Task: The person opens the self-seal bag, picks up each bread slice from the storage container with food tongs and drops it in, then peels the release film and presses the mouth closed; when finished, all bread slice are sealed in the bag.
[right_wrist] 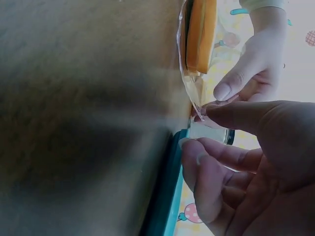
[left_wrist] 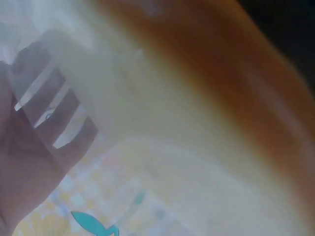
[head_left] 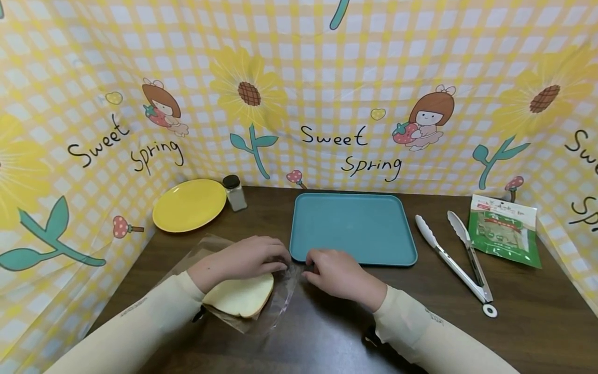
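L hand [head_left: 254, 257] at bag [head_left: 284, 301] right edge, can't tell if gripping; R hand [head_left: 335, 274] beside it, thumb & fingers apart; bread [head_left: 243, 297] nearer, tray [head_left: 350, 223] far

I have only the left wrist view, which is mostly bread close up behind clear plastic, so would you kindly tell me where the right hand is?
Observer: The head view shows the right hand at the near edge of the blue tray, close to its left corner.
Operator: Thank you. Are that hand's thumb and fingers pressed together?
Observer: No, the right wrist view shows a gap between its thumb and fingers.
Operator: And what lies beyond the bag, on the far side from the person?
Observer: In the head view, a yellow plate lies beyond the clear bag, toward the patterned cloth.
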`<state>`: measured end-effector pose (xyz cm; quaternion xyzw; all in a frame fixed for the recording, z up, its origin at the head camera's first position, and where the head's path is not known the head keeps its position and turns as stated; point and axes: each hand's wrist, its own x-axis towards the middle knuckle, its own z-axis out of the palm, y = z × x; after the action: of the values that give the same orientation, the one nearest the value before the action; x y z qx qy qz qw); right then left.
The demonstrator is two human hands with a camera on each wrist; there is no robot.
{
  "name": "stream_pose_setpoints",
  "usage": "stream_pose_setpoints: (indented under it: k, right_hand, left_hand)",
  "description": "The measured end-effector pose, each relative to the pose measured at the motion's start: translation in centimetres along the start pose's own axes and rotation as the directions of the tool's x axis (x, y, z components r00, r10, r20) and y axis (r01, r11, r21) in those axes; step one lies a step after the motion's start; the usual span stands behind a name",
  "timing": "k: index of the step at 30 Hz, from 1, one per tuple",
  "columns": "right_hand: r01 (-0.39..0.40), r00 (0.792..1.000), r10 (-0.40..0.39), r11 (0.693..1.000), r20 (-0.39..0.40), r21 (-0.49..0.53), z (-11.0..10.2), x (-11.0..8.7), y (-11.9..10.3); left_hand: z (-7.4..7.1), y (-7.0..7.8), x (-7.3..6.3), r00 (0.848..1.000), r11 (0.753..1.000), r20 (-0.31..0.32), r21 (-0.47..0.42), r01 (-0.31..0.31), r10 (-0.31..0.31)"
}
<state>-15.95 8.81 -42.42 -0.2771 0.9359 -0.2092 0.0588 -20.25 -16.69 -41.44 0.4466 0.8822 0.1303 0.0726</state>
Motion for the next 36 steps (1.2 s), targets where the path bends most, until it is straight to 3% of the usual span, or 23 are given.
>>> stream_pose_setpoints:
  k: [12, 23, 36]
  right_hand:
    - [0.032, 0.999, -0.03, 0.998, -0.04, 0.046, 0.8, 0.6, 0.1]
    - [0.015, 0.996, -0.008, 0.997, -0.084, 0.074, 1.3, 0.7, 0.1]
    - [0.006, 0.994, 0.002, 0.997, -0.108, 0.077, 1.6, 1.0, 0.5]
  left_hand:
    - [0.4, 1.1, 2.3, 0.996, 0.997, 0.073, 0.042, 0.057, -0.06]
    - [0.8, 0.7, 3.5, 0.975, 0.976, 0.155, -0.12, 0.18, -0.16]
    - [1.2, 0.4, 3.6, 0.975, 0.966, 0.178, -0.195, 0.171, -0.136]
